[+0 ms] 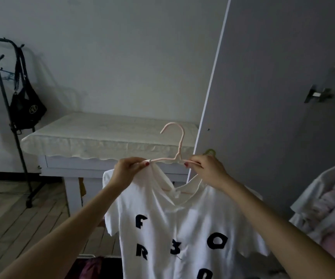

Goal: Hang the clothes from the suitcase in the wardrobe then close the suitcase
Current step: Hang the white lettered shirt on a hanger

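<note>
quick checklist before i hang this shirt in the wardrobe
1. Left hand grips the hanger and shirt shoulder: ok.
2. Right hand grips the hanger's other arm: ok.
3. Shirt fully seated on the hanger: not ok, the collar is bunched at the left.
4. Hook free and upright: ok.
5. Wardrobe door open: ok.
6. Free space on the rail: cannot tell, rail out of view.

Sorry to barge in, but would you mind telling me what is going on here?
A person is putting a white T-shirt onto a pink hanger. The left hand pinches the shirt's shoulder at one end of the hanger, and the right hand grips the other end. It is not yet hung; the grey wardrobe door stands just behind.
</note>
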